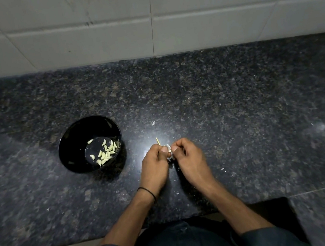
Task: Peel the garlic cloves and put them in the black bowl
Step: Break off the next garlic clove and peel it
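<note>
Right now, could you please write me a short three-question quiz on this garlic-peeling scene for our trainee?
1. Choose: relative to the left hand and right hand, the black bowl stands A) to the person's left, B) to the person's right, C) between them.
2. True or false: the bowl is empty.
3. Fill in: both hands pinch one ____.
Key: 1 A. 2 False; peeled cloves lie in it. 3 garlic clove.

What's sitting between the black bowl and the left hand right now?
Only bare countertop separates the black bowl from the left hand, per the head view. A thin yellowish stick sticks out by that hand's fingers.
</note>
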